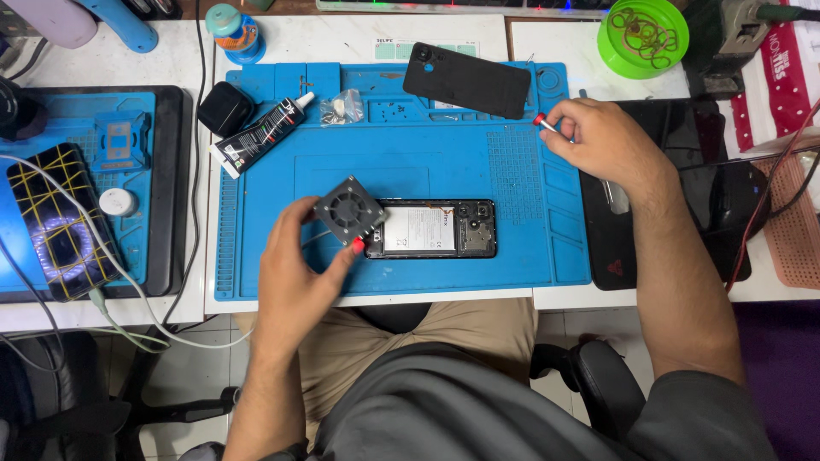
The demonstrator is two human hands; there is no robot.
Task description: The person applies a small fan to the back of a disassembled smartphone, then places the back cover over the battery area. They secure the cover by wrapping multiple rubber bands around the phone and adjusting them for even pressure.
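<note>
The person's left hand [295, 273] is closing thumb and fingers around a small square cooling fan [348, 210], holding it tilted over the left end of the opened phone [436, 229], which is lying back-up near the front of the blue repair mat [410, 162]. The right hand [602, 137] is curling loosely shut on a thin screwdriver [544, 123] with a red cap, hovering over the mat's right side just beside its ridged trays.

The fan is looking light and stiff, a plastic frame with blades exposed in the middle, so the outer edges are probably the safest place to take hold of it, as the fingers are doing now. The phone, with its back cover [467, 80] lying apart at the mat's far edge, is showing bare battery and boards, so it is likely fragile and best held by its rim. The screwdriver is slim and probably prone to rolling.

Open room is lying across the middle of the mat between the two hands. A glue tube [260, 135], a small black case [225, 108] and a clear bag of parts [343, 107] are crowding the far left corner. The mat's front edge is sitting close to the worktop [359, 38] edge above the person's lap, and a white cable [102, 256] is trailing off to the left
</note>
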